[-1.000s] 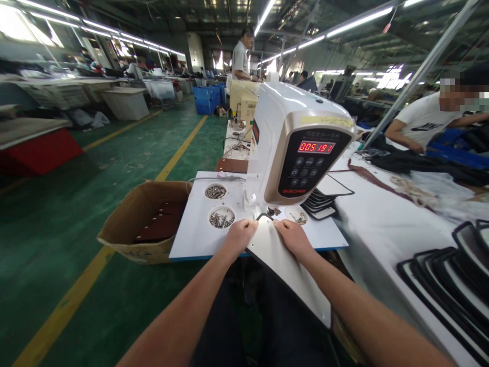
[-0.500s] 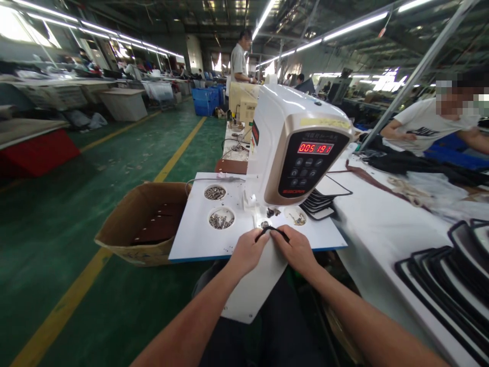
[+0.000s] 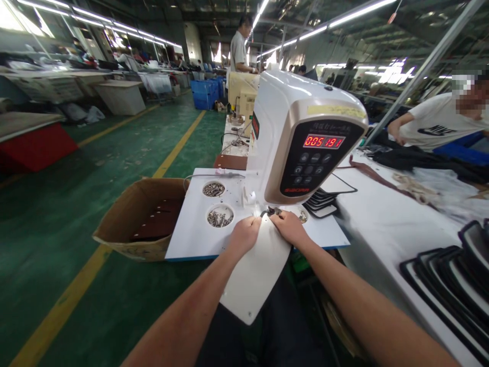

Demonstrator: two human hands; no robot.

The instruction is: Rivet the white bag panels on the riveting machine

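A white flat panel (image 3: 256, 270) with a black rim hangs from the table edge towards my lap. My left hand (image 3: 244, 235) grips its top left edge, fingers closed. My right hand (image 3: 289, 227) pinches its top right corner, right under the head of the white machine (image 3: 301, 137). The machine's red display reads 005 191. Two round wells with small metal parts (image 3: 219, 217) lie in the white table top (image 3: 191, 234) to the left of my hands.
A cardboard box (image 3: 141, 216) with dark brown pieces stands on the green floor at the left. Stacks of black-rimmed panels (image 3: 446, 280) lie at the right, and a smaller stack (image 3: 323, 201) sits behind the machine. A person in a white shirt (image 3: 431, 125) works at the right; another stands far back.
The panel has swung from pointing right to hanging straight down, and both hands have pushed its top edge forward under the machine head.
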